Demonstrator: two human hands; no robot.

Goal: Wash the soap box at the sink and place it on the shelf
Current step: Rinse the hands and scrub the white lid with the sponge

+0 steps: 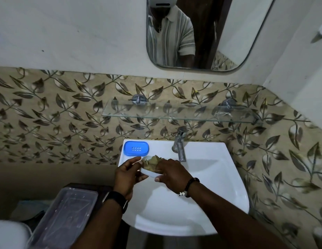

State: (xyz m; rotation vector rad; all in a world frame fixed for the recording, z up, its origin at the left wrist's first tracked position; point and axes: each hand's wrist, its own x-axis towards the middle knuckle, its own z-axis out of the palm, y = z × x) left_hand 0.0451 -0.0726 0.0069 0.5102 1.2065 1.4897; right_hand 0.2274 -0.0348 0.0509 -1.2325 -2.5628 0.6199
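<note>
Over the left rim of the white sink (219, 177) I hold the white bottom half of the soap box (149, 172). My left hand (127, 174) grips its left end. My right hand (172, 172) presses a yellowish-brown scrub pad (153, 161) into the box, thumb under its near edge. The blue perforated part of the soap box (136, 148) lies on the sink's back left corner. The glass shelf (174, 110) hangs on the wall above the tap (180, 144), and no water shows at the spout.
A mirror (201, 33) hangs above the shelf on the white wall. A clear plastic container (66, 212) sits on a dark stand left of the sink. Leaf-patterned tiles cover the wall behind and to the right.
</note>
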